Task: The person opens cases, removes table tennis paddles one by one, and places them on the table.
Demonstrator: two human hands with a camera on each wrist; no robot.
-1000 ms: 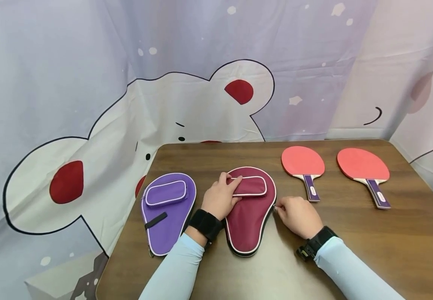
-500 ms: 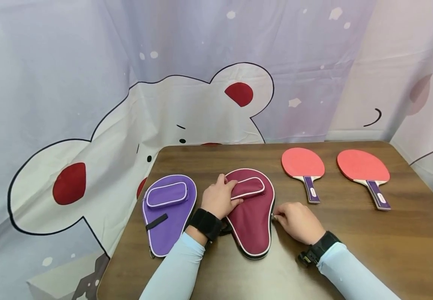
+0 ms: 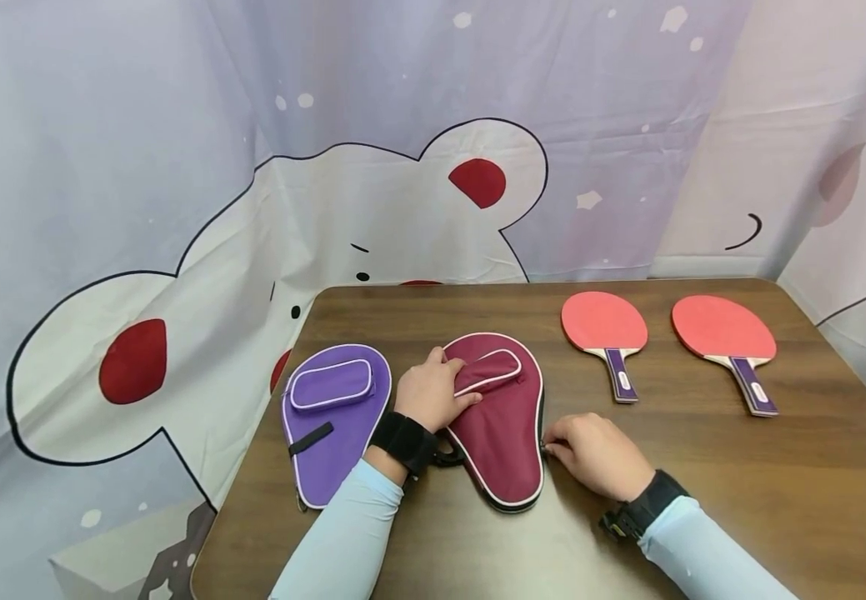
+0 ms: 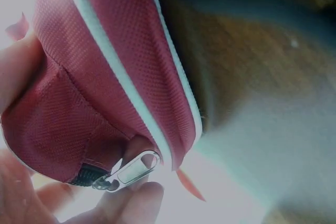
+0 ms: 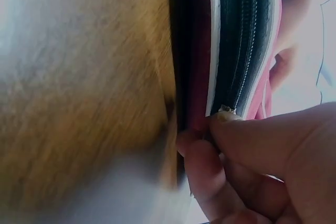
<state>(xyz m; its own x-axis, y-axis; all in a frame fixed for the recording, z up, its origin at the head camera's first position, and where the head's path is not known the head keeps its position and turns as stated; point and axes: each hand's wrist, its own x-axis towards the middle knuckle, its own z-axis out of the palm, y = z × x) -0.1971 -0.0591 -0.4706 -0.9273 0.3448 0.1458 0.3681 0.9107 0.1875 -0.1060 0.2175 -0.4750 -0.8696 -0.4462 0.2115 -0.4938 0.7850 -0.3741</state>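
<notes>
A maroon paddle case [image 3: 503,433] with white piping lies on the wooden table [image 3: 703,467]. My left hand [image 3: 442,385] grips its upper left side, thumb on the small front pocket [image 3: 488,371]. In the left wrist view my fingers [image 4: 21,77] curl round that pocket, beside its silver pocket zip pull [image 4: 131,167]. My right hand [image 3: 556,448] pinches the main zipper pull at the case's right edge. The right wrist view shows black zipper teeth [image 5: 244,51] and my fingertips [image 5: 247,129] closed on the pull [image 5: 227,110].
A purple case [image 3: 331,417] lies to the left of the maroon one, close to the table's left edge. Two red paddles [image 3: 603,323] [image 3: 722,329] with purple handles lie at the back right. A bear-print curtain [image 3: 372,208] hangs behind the table.
My right hand has slid the zipper pull toward me along the case's right edge. The case has turned slightly under my left hand, which keeps its grip.
</notes>
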